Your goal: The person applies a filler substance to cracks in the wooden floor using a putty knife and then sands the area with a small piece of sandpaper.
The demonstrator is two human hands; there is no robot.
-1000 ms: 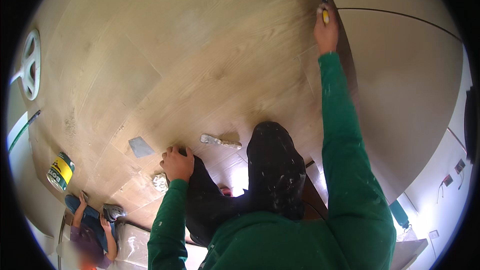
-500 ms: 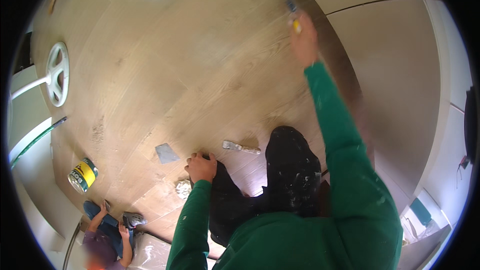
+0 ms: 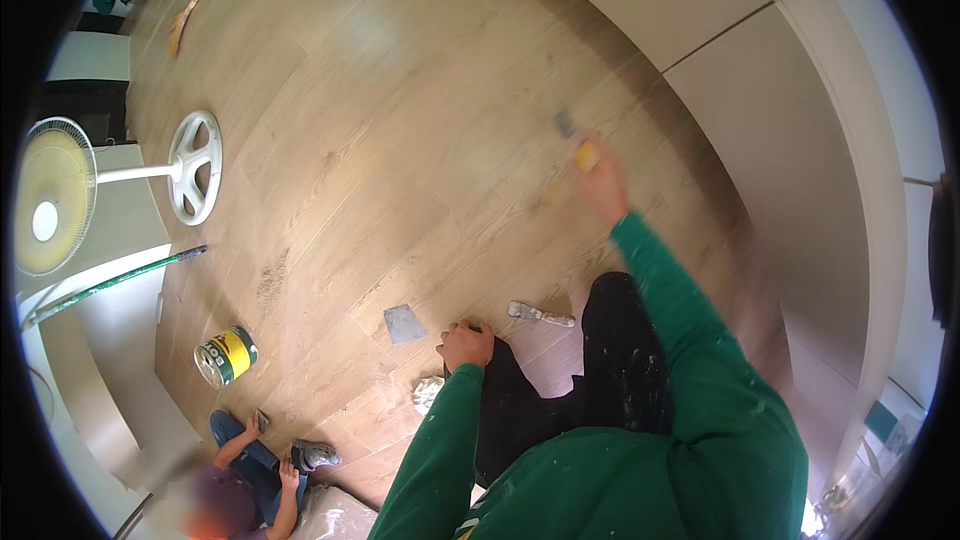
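My right hand (image 3: pixel 604 183) reaches out over the wood-look floor, closed around a scraper (image 3: pixel 586 155) with a yellow part at the handle and a greyish blade end, blurred by motion. My left hand (image 3: pixel 467 345) rests on my left knee, fingers curved loosely over it and holding nothing. Between my knees and a little ahead, a paint-smeared putty knife (image 3: pixel 541 314) lies on the floor. A grey square sheet (image 3: pixel 404 324) lies just left of my left hand. Beside my left forearm is a crumpled white thing (image 3: pixel 427 395), partly hidden by the sleeve.
Pale cabinet fronts (image 3: pixel 770 130) run along the right. At left stand a fan (image 3: pixel 58 195) with a white base (image 3: pixel 196 168), a green pole (image 3: pixel 120 285) and a green-and-yellow can (image 3: pixel 226 356). Another person (image 3: pixel 255 480) sits at lower left. A broom (image 3: pixel 185 25) lies far left.
My right hand has drawn back toward me with the scraper. The whole view has shifted, bringing the fan head and broom into sight. My left hand stays on the knee.
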